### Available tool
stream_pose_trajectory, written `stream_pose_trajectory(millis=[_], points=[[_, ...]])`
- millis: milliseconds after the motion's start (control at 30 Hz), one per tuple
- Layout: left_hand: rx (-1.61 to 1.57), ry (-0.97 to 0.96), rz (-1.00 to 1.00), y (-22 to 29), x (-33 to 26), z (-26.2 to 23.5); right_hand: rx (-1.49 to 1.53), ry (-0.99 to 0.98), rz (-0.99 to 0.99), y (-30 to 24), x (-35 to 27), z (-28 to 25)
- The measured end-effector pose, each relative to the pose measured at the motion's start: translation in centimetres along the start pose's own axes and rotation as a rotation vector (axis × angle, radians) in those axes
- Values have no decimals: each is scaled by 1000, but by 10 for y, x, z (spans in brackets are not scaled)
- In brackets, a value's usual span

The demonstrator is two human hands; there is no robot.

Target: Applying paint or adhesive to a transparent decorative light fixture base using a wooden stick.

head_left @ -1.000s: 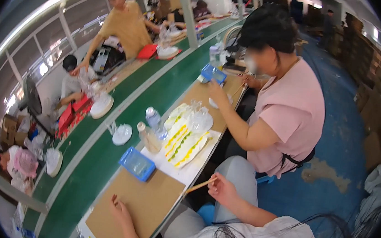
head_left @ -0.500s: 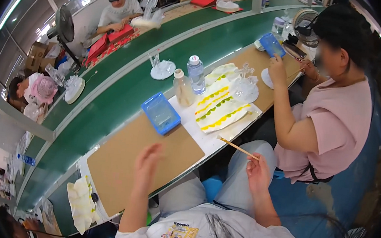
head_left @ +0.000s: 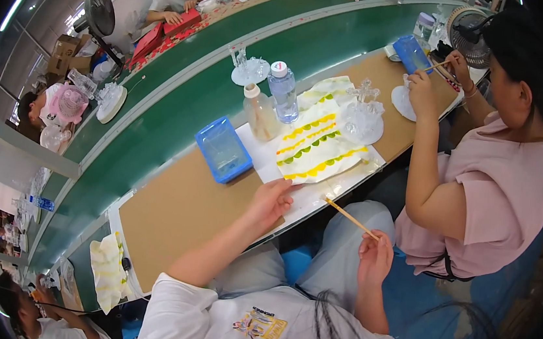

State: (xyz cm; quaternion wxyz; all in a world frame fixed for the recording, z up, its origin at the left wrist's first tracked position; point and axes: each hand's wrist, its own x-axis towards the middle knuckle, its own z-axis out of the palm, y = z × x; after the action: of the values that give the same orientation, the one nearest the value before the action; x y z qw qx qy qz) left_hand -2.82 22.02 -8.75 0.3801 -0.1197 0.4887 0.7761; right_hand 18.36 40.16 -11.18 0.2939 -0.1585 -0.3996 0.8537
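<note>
Wooden stick (head_left: 350, 217), thin and pale, is pinched in the right hand (head_left: 375, 256), which is curled around its near end above the lap; the far tip points toward the table (head_left: 176, 212) edge. Left hand (head_left: 271, 201) lies on the brown table with fingers loosely spread, holding nothing, its fingertips touching the near edge of a white sheet (head_left: 316, 149) dotted with yellow and green rows. Left of the sheet sits a blue tray (head_left: 223, 148). Beyond it stand two bottles (head_left: 271, 101), and a clear glass piece (head_left: 363, 116) rests on the sheet's far right. On the right, a person in pink (head_left: 497, 198) works with another stick.
</note>
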Motion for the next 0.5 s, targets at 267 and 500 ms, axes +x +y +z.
stream_pose_trajectory(millis=[267,500], points=[[342,44,106,9,8,11,-202,-22,3,14,31,23],[385,53,221,4,-19,17,-103,-73,134,35,36,41]])
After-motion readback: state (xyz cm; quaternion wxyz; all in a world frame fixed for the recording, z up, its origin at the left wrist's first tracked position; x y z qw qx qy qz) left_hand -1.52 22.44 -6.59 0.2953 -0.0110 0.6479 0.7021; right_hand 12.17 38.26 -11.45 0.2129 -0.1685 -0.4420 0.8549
